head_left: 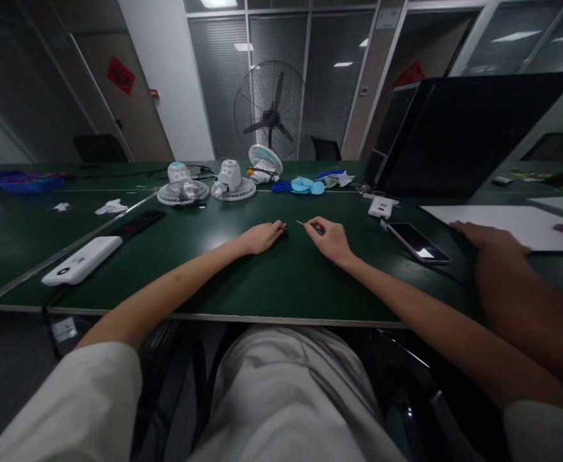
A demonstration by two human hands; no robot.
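Just over the table (262, 292) edge, the left hand (262, 238) curls loosely, a small dark bit (285, 226) at its fingertips; I can't tell whether it grips that. Near it, the right hand (330, 240) pinches a thin metal rod (300, 222), tip pointing leftward. Beyond sit small white fans (228, 174); farther back stands a large fan (270, 119).

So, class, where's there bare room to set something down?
Bare: between left forearm, right forearm and near edge of the table; also between left forearm and the white device. Crowded: the far side, with small fans and blue pieces, and the right, around the phone.
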